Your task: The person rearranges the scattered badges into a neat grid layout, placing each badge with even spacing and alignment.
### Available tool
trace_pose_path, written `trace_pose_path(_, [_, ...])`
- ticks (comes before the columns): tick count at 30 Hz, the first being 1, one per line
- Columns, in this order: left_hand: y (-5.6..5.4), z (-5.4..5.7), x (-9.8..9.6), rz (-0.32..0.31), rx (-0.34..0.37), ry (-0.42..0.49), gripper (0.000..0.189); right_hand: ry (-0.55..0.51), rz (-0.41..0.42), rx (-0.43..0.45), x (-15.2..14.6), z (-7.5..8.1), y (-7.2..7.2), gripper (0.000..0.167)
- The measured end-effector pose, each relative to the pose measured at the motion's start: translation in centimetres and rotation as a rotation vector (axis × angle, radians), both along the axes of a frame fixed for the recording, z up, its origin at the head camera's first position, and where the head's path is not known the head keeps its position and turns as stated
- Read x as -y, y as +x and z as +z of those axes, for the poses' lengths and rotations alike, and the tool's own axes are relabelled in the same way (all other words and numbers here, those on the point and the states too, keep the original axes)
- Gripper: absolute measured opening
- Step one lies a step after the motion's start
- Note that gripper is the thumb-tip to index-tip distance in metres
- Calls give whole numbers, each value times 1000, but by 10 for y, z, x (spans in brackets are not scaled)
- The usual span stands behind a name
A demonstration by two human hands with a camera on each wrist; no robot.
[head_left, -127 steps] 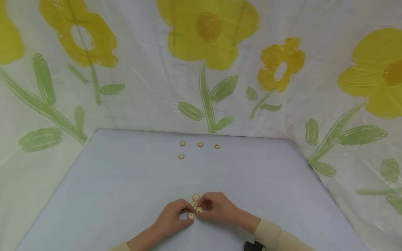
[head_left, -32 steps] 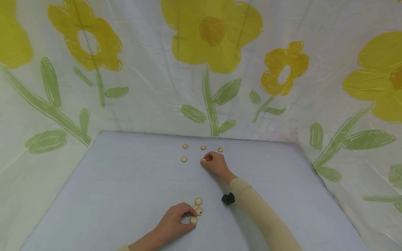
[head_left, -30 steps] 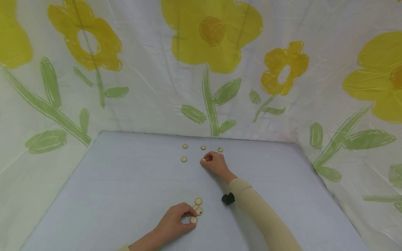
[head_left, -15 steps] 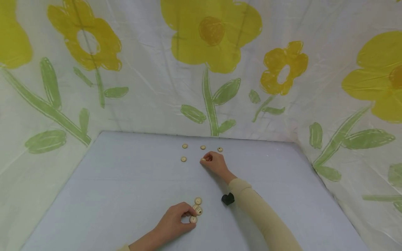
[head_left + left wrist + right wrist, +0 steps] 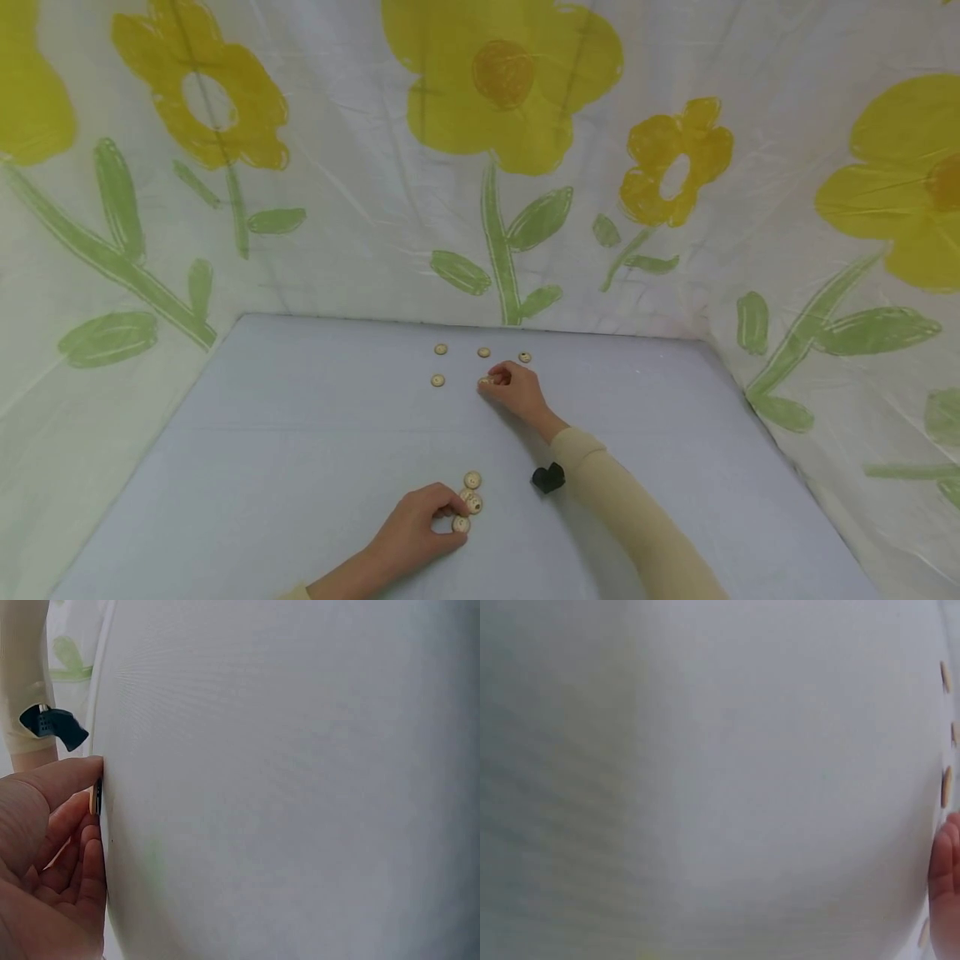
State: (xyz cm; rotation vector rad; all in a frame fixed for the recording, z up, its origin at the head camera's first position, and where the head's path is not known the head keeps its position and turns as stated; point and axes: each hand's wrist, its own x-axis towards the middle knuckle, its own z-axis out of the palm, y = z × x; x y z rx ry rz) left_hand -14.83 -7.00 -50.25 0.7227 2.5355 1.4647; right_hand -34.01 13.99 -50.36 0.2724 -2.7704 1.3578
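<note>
A: Please begin from the left. What is there?

B: First there is a left sleeve (image 5: pixel 295 593) at the bottom edge, and then the left hand (image 5: pixel 408 529). Its thumb and fingers are close together and pinch a small wooden disc (image 5: pixel 461 525), low on the near part of the table (image 5: pixel 247 483). The left wrist view shows this grip from the side.

A: And farther back, beyond this hand?

B: Two loose discs lie flat there: a second-row disc (image 5: pixel 438 380) and, just behind it, a far-left disc (image 5: pixel 441 349).

A: What is beside the fingertips of the left hand?

B: There are overlapping discs (image 5: pixel 474 503), and a single disc (image 5: pixel 472 480) just behind them. I see dark marks on them, but these are too small for me to read.

A: Let us go on to the right.

B: A far-middle disc (image 5: pixel 483 352) lies near the back edge. In front of it, the right hand (image 5: pixel 517 392) pinches a partly hidden disc (image 5: pixel 486 382), beside the second-row disc but apart from it.

A: And after that?

B: A far-right disc (image 5: pixel 525 357) lies just behind the right hand. Then I see a black object (image 5: pixel 548 477) at the right sleeve (image 5: pixel 630 517); what it is exactly, I cannot tell.
</note>
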Motion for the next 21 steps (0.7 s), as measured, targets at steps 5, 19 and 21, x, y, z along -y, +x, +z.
trace_pose_path(5, [0, -1, 0, -1, 7, -3, 21, -44, -16, 42, -2, 2, 4, 25])
trace_pose_path(19, [0, 1, -1, -4, 0, 22, 22, -208, 20, 107, -7, 5, 26, 24])
trace_pose_path(21, [0, 0, -1, -6, 0, 24, 22, -215, 29, 118, -9, 6, 32, 24])
